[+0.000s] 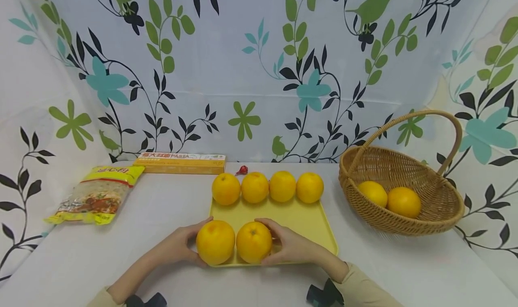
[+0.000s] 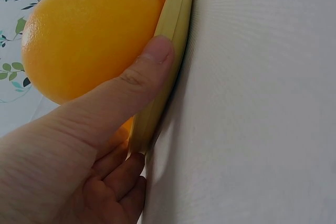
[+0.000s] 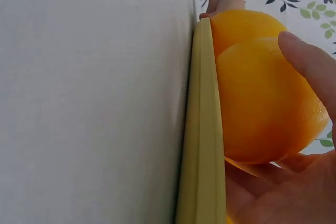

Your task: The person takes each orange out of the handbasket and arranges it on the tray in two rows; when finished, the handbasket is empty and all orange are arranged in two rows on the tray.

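Two oranges stand side by side at the near edge of a yellow tray (image 1: 299, 224). My left hand (image 1: 182, 245) holds the left orange (image 1: 215, 242) from its outer side, fingers behind and thumb in front. In the left wrist view that thumb (image 2: 134, 80) lies across the tray's rim beside the orange. Around the outer side of the right orange (image 1: 254, 242) curves my right hand (image 1: 295, 246); its thumb (image 3: 307, 61) is on the peel in the right wrist view. Several more oranges (image 1: 255, 187) line the tray's far edge.
To the right, a wicker basket (image 1: 437, 215) with a tall handle has two oranges (image 1: 404, 202) in it. A yellow food packet (image 1: 99, 194) lies at the left, near a pasta box (image 1: 182, 164). Behind the tray is a small red object (image 1: 242, 170).
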Tool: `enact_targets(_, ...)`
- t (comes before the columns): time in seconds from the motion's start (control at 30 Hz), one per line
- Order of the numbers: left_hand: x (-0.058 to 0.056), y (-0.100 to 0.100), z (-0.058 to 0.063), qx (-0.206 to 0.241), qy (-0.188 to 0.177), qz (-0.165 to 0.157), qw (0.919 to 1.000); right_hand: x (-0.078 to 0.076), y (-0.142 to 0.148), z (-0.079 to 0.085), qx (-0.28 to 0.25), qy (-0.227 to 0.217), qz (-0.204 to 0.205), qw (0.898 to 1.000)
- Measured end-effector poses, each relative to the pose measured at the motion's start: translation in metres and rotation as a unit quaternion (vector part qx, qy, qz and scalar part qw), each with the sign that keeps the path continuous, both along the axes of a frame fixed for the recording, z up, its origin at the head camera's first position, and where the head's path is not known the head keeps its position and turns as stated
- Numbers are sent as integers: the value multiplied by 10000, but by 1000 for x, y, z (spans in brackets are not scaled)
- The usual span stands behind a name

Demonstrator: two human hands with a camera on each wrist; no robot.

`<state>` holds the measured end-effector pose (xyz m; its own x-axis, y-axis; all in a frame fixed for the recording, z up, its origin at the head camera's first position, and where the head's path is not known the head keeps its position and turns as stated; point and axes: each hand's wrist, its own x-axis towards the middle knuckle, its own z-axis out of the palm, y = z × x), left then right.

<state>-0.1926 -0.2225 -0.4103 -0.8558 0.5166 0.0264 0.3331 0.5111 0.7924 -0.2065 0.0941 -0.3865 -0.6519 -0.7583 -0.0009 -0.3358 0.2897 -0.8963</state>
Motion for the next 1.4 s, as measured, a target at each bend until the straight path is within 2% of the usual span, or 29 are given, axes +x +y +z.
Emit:
enact_targets(0.2, -2, 0, 3, 31, 103, -115, 9999, -3, 5, 7, -56, 127, -51, 9999)
enact_targets(0.5, 0, -1, -1, 22, 1, -21, 10000, -11, 20, 22, -426, 408, -38, 9982)
enact_targets(0.83, 0, 0, -1, 6, 24, -70, 10000, -14, 38, 39, -645, 774, -335, 9943)
enact_targets(1.2, 1, -1, -2, -74, -41, 39, 10000, -16, 73, 70, -1035, 1315, -809, 9826)
enact_targets(1.4, 0, -1, -2, -5, -132, 63, 9999, -18, 96, 87, -1305, 1486, -1423, 9699)
